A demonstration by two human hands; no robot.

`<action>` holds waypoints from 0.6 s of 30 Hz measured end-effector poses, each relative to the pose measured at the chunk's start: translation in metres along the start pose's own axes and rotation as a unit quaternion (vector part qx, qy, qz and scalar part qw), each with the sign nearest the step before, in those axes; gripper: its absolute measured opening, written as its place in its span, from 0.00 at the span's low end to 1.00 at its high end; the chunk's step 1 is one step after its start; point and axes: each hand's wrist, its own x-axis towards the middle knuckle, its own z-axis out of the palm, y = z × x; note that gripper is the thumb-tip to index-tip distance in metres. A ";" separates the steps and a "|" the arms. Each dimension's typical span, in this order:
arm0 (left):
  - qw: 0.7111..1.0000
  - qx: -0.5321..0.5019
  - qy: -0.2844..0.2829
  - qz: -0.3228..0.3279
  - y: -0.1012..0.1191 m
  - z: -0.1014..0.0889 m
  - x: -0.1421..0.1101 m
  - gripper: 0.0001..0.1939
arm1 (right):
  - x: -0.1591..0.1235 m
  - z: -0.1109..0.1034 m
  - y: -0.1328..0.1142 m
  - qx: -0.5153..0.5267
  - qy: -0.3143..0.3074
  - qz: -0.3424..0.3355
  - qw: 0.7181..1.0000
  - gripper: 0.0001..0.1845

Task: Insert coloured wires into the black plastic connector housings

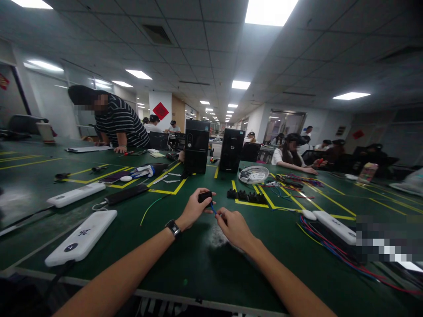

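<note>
My left hand, with a watch on its wrist, is closed around a small black block above the green table. A short blue wire runs from the block's lower side toward my right hand. The fingertips of that hand are pinched on the wire's near end. Whether the wire is fixed inside the block cannot be made out. Beyond my hands, a row of similar black blocks lies inside a yellow tape outline. A green-yellow wire curves on the table to the left.
Two black computer towers stand ahead. A white basket and tangled wires are at right, with a bundle of coloured wires nearer. White power banks lie left. A person in a striped shirt leans over the table; others sit behind.
</note>
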 end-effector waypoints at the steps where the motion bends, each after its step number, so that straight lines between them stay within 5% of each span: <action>1: 1.000 0.009 0.005 0.009 0.001 0.000 0.000 0.18 | 0.000 -0.001 -0.002 0.002 0.005 -0.002 1.000 0.12; 11: 0.998 0.040 0.032 0.044 0.002 0.007 -0.002 0.23 | -0.003 0.012 -0.002 0.021 -0.019 -0.018 0.999 0.13; 18: 0.996 0.034 0.043 0.072 0.000 0.013 -0.003 0.25 | 0.003 0.011 -0.008 0.154 0.012 0.019 0.988 0.11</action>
